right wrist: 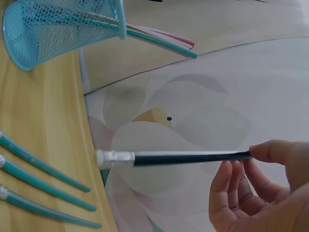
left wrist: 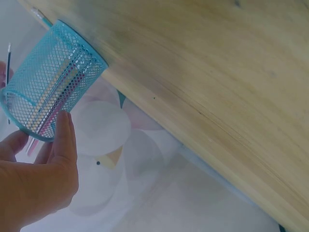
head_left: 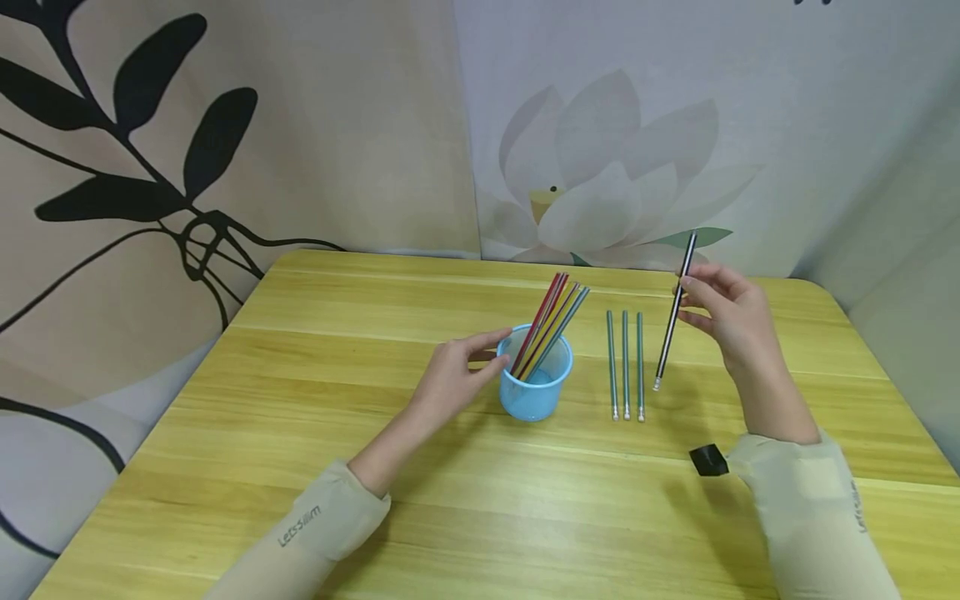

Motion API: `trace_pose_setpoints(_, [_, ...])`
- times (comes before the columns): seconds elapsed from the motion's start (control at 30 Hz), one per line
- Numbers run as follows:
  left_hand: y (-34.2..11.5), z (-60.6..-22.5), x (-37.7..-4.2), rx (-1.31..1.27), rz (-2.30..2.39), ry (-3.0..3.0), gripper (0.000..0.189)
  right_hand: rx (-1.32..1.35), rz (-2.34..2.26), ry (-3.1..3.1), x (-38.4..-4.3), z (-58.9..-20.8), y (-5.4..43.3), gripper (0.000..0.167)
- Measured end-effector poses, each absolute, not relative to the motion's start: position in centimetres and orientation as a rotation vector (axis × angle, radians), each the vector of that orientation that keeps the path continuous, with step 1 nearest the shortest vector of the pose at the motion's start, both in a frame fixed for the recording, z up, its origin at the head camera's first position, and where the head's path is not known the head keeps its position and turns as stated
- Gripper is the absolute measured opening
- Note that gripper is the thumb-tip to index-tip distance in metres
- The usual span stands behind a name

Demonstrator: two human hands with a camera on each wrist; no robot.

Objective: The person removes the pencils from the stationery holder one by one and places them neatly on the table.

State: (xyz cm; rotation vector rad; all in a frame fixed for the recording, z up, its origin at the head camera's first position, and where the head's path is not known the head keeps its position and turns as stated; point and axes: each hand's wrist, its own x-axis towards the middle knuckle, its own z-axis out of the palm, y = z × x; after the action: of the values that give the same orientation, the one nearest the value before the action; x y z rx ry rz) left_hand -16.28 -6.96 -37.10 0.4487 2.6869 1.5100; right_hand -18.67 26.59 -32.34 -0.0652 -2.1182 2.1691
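Observation:
A light blue mesh pencil cup (head_left: 534, 402) stands upright on the table with several pencils (head_left: 551, 321) in red, yellow and teal leaning inside. My left hand (head_left: 455, 375) grips the cup's rim from the left; in the left wrist view its fingers (left wrist: 63, 137) lie against the mesh. Up in the air on the right, my right hand (head_left: 723, 312) pinches a dark striped pencil (head_left: 674, 312) between thumb and fingers. That pencil slants, its eraser (right wrist: 116, 158) end pointing down. Between cup and right hand, three teal pencils (head_left: 626, 367) lie side by side, erasers toward me.
The wooden table (head_left: 315, 375) runs back to a printed curtain (head_left: 360, 125) with leaves and a large flower. A small black piece (head_left: 708, 460) shows beside the right sleeve (head_left: 810, 500), over the table.

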Motion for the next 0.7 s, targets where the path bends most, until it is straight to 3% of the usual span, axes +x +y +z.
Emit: trace_pose_setpoints(0.7, [-6.8,-37.1,-16.1,0.457,1.527,2.687,0.039,-0.195,2.234,-2.193,-20.1,-35.8,28.1,0.014])
